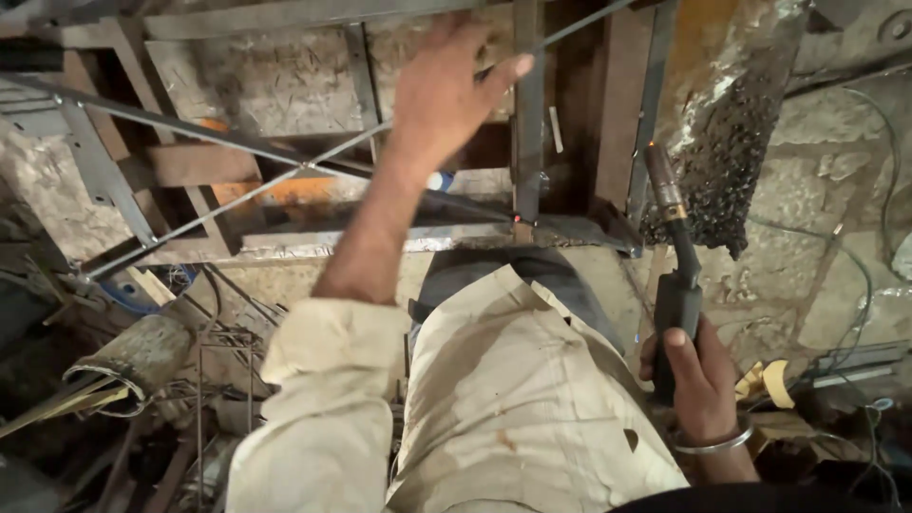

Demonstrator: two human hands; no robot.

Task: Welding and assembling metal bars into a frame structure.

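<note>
My left hand (446, 90) reaches forward over a steel frame (380, 237) lying on the stone floor. Its fingers are stretched out and lie against a thin diagonal rod (237, 195), close to an upright flat bar (528, 123). My right hand (701, 375) is closed round the dark handle of a welding torch (678, 285). The torch's brass nozzle (659, 176) points up and away, beside the frame's right edge. A small red glowing spot (518, 219) shows at the foot of the upright bar.
Scrap rods, wire and a rolled sheet (133, 361) are heaped at the lower left. A rusty spattered plate (727, 142) leans at the upper right. Cables (855, 275) run across the floor on the right. My light trousers (532, 399) fill the lower middle.
</note>
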